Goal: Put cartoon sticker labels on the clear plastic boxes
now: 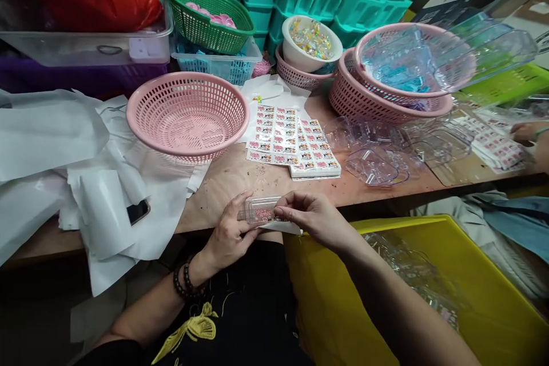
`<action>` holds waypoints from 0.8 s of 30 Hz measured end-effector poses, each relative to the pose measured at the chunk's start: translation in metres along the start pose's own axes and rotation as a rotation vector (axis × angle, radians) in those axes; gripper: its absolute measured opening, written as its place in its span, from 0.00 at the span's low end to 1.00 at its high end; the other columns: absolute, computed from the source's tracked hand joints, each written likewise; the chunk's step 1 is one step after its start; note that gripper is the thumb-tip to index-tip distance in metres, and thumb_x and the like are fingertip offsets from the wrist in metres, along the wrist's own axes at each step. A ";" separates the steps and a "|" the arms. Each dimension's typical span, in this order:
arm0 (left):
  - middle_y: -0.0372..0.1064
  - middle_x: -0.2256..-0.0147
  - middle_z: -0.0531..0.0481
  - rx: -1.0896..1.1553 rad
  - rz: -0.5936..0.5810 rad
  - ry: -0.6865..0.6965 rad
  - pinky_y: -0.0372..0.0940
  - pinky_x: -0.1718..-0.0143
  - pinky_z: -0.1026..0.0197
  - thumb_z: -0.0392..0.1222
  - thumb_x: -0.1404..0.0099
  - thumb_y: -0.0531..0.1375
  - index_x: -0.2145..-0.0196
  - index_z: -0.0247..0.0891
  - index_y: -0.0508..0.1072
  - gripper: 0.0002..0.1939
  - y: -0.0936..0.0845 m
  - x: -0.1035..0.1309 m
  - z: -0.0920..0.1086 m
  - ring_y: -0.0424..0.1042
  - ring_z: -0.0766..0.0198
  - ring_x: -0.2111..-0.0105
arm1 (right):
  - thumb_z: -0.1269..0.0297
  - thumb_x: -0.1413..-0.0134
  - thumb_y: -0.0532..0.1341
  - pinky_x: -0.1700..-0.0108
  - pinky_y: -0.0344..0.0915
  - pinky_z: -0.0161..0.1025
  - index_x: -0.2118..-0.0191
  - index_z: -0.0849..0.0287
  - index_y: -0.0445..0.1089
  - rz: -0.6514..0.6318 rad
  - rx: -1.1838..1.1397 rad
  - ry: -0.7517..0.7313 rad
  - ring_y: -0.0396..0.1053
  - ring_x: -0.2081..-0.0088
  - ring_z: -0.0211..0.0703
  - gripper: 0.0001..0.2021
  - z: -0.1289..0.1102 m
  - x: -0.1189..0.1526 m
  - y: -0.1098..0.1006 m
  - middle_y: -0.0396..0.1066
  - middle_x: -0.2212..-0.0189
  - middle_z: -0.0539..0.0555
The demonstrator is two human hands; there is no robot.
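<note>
At the table's front edge, my left hand [231,233] is closed round the left end of a small clear plastic box [262,203]. A pink printed sticker [262,214] shows on the box. The thumb and fingertips of my right hand [313,217] pinch at the sticker's right end, against the box. A strip of white backing paper [281,227] sticks out beneath both hands. Beyond them, stacked sticker sheets [315,151] lie on the wooden table [231,183].
A pink basket [189,114] stands behind on the left, near crumpled white paper [107,206]. Clear plastic pieces [373,163] lie right of the sheets. A yellow bin [334,309] is below right. Another person's hand [525,131] is at far right.
</note>
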State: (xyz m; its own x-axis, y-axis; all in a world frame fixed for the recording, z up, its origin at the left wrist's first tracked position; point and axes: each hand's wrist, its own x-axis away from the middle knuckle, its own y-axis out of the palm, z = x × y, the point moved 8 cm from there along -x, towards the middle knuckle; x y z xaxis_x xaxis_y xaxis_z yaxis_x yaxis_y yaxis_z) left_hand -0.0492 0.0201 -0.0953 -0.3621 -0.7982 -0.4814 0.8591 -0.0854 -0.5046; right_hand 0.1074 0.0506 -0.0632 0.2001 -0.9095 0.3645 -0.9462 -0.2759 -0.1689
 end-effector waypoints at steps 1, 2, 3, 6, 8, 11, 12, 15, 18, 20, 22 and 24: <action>0.57 0.36 0.42 0.002 0.000 0.000 0.64 0.38 0.42 0.36 0.33 0.62 0.56 0.43 0.82 0.11 0.000 0.000 0.000 0.62 0.46 0.37 | 0.45 0.59 0.71 0.73 0.60 0.34 0.72 0.61 0.73 -0.005 0.007 0.012 0.65 0.74 0.35 0.22 0.002 -0.002 0.000 0.71 0.76 0.49; 0.57 0.36 0.42 0.004 0.000 0.001 0.64 0.38 0.42 0.36 0.33 0.62 0.56 0.43 0.82 0.11 0.000 0.000 -0.001 0.62 0.47 0.37 | 0.45 0.59 0.71 0.73 0.59 0.34 0.72 0.61 0.73 -0.007 0.013 0.022 0.65 0.74 0.35 0.21 0.003 -0.004 -0.001 0.71 0.76 0.49; 0.57 0.36 0.42 0.007 0.003 0.004 0.64 0.38 0.42 0.36 0.33 0.62 0.56 0.43 0.82 0.11 0.000 0.000 -0.001 0.62 0.47 0.37 | 0.45 0.59 0.71 0.74 0.59 0.33 0.72 0.61 0.73 -0.004 0.019 0.027 0.64 0.74 0.35 0.21 0.004 -0.005 -0.001 0.71 0.76 0.49; 0.56 0.35 0.42 0.021 0.007 0.010 0.63 0.37 0.43 0.36 0.32 0.61 0.56 0.43 0.82 0.11 0.000 0.000 -0.001 0.62 0.47 0.37 | 0.46 0.58 0.71 0.74 0.58 0.33 0.72 0.61 0.73 0.005 0.040 0.018 0.64 0.74 0.35 0.20 0.004 -0.005 -0.001 0.71 0.76 0.49; 0.56 0.35 0.42 0.029 0.000 0.008 0.63 0.37 0.42 0.36 0.32 0.61 0.55 0.42 0.82 0.11 0.001 0.000 -0.002 0.62 0.47 0.37 | 0.46 0.58 0.70 0.74 0.59 0.33 0.72 0.60 0.73 0.010 0.045 0.010 0.64 0.75 0.35 0.20 0.003 -0.005 -0.001 0.71 0.76 0.49; 0.56 0.35 0.42 0.029 0.000 0.008 0.62 0.37 0.42 0.36 0.32 0.61 0.56 0.42 0.82 0.11 0.001 0.000 -0.002 0.62 0.47 0.37 | 0.46 0.57 0.70 0.75 0.59 0.33 0.72 0.60 0.73 0.013 0.058 0.007 0.64 0.76 0.35 0.20 0.002 -0.005 -0.001 0.71 0.77 0.49; 0.56 0.35 0.42 0.027 0.004 0.011 0.63 0.37 0.42 0.36 0.32 0.61 0.56 0.42 0.82 0.11 0.001 0.001 -0.002 0.62 0.48 0.37 | 0.47 0.57 0.70 0.74 0.60 0.34 0.72 0.60 0.73 0.015 0.066 0.006 0.65 0.75 0.35 0.19 0.002 -0.005 -0.001 0.71 0.76 0.49; 0.56 0.35 0.42 0.021 0.010 0.016 0.63 0.37 0.43 0.36 0.32 0.61 0.56 0.42 0.82 0.11 0.001 0.001 -0.002 0.62 0.48 0.37 | 0.45 0.57 0.69 0.73 0.61 0.34 0.72 0.60 0.73 0.025 0.099 -0.003 0.66 0.74 0.36 0.20 0.001 -0.006 -0.001 0.72 0.75 0.50; 0.56 0.35 0.43 0.018 0.004 0.009 0.64 0.37 0.42 0.36 0.33 0.62 0.56 0.43 0.82 0.11 0.001 0.002 -0.003 0.62 0.47 0.37 | 0.42 0.55 0.68 0.74 0.59 0.35 0.72 0.59 0.72 0.063 0.192 -0.043 0.65 0.76 0.36 0.22 -0.001 -0.004 0.002 0.71 0.77 0.49; 0.55 0.34 0.44 0.020 0.002 0.009 0.63 0.37 0.42 0.35 0.33 0.62 0.56 0.44 0.82 0.11 0.002 0.002 -0.003 0.62 0.47 0.37 | 0.42 0.50 0.65 0.75 0.59 0.35 0.72 0.58 0.72 0.125 0.340 -0.110 0.65 0.77 0.37 0.21 -0.006 0.000 0.004 0.72 0.77 0.50; 0.56 0.34 0.44 0.019 0.005 0.010 0.63 0.37 0.42 0.35 0.33 0.62 0.56 0.44 0.82 0.11 0.002 0.002 -0.004 0.62 0.48 0.37 | 0.45 0.44 0.63 0.73 0.60 0.36 0.68 0.57 0.74 0.229 0.562 -0.192 0.67 0.76 0.39 0.18 -0.012 0.008 0.002 0.74 0.76 0.51; 0.57 0.35 0.45 0.019 0.011 0.005 0.64 0.37 0.43 0.35 0.33 0.62 0.57 0.44 0.82 0.11 0.001 0.002 -0.005 0.62 0.48 0.37 | 0.47 0.43 0.64 0.71 0.61 0.37 0.57 0.55 0.76 0.373 0.792 -0.244 0.70 0.75 0.43 0.17 -0.018 0.016 -0.006 0.75 0.76 0.53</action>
State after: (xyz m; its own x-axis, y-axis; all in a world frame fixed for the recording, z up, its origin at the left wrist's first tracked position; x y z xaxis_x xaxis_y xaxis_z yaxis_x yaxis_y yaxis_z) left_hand -0.0505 0.0215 -0.1005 -0.3544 -0.7964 -0.4900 0.8698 -0.0884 -0.4855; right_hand 0.1113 0.0436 -0.0400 0.0494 -0.9984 -0.0286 -0.5270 -0.0017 -0.8498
